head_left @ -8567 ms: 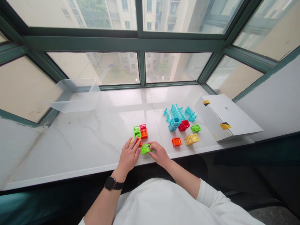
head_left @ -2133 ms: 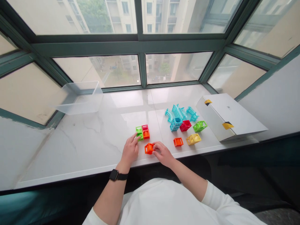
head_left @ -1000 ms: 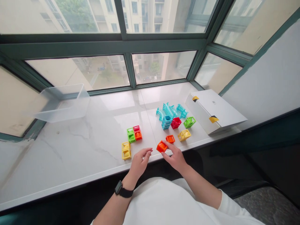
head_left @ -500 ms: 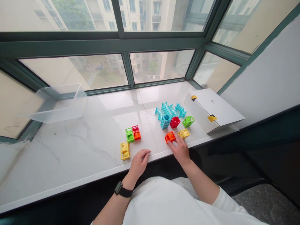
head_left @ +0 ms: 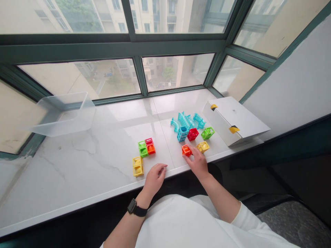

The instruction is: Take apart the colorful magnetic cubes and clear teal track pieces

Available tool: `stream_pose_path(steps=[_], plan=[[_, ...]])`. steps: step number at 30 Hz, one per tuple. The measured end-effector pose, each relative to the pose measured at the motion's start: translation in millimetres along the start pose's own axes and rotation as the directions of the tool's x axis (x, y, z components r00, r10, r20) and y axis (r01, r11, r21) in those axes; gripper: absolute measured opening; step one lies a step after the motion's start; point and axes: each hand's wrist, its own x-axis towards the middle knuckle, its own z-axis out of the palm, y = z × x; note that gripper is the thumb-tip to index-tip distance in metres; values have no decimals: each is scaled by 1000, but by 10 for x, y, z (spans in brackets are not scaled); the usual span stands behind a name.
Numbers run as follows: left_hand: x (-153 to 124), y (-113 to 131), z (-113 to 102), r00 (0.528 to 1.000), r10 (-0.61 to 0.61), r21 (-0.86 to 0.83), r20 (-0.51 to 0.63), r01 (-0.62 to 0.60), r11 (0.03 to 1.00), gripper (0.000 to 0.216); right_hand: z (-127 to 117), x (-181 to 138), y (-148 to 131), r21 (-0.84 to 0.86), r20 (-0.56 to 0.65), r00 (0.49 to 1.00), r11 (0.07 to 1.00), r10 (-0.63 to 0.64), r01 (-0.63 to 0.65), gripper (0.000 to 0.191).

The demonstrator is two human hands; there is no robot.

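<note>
My right hand (head_left: 198, 161) rests on the white marble sill (head_left: 103, 155), thumb and fingers closed round a small orange cube (head_left: 186, 150). A yellow block (head_left: 203, 147) lies just right of it, touching my fingers. My left hand (head_left: 155, 176) hovers at the sill's front edge with loosely curled, separated fingers and nothing in it. Left of that hand stands a yellow two-cube piece (head_left: 138, 166). Behind it is a joined cluster of green, red and orange cubes (head_left: 146, 147).
Teal track pieces (head_left: 188, 121) with a teal cube (head_left: 182, 133), a red cube (head_left: 192, 134) and a green cube (head_left: 208, 133) lie behind my right hand. A white cardboard box (head_left: 234, 120) sits at the right. A clear plastic bin (head_left: 62, 113) leans at the far left by the window.
My right hand carried the orange cube from the sill's front edge rightward and back, down beside the yellow block. My left hand drew back slightly toward the edge.
</note>
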Motion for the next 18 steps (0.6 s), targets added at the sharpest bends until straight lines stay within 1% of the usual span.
stream_pose_path(steps=[2, 5, 6, 8, 9, 12, 14, 18], plan=[[122, 24, 82, 999, 34, 38, -3, -34, 999, 28, -1, -10, 14, 16, 6, 1000, 1000, -1, 1, 52], [434, 104, 303, 989, 149, 78, -15, -147, 986, 52, 0, -28, 36, 44, -1, 1000, 999, 9, -9, 56], [558, 139, 392, 984, 177, 83, 0, -176, 981, 60, -1, -32, 40, 55, -5, 1000, 998, 16, -16, 57], [794, 211, 568, 983, 182, 73, 33, -184, 980, 70, -5, -34, 39, 77, -5, 999, 997, 32, -31, 58], [894, 242, 645, 983, 177, 71, 43, -180, 981, 69, -9, -33, 34, 88, -1, 999, 995, 40, -39, 57], [1079, 289, 809, 982, 178, 90, 56, -182, 979, 52, -26, -24, 20, 115, 8, 998, 991, 61, -62, 56], [1106, 281, 860, 985, 169, 104, 37, -172, 980, 43, -37, -20, 18, 124, 8, 997, 989, 76, -76, 57], [1053, 241, 891, 988, 157, 116, 6, -157, 981, 39, -35, -28, 38, 147, -11, 996, 986, 85, -83, 57]])
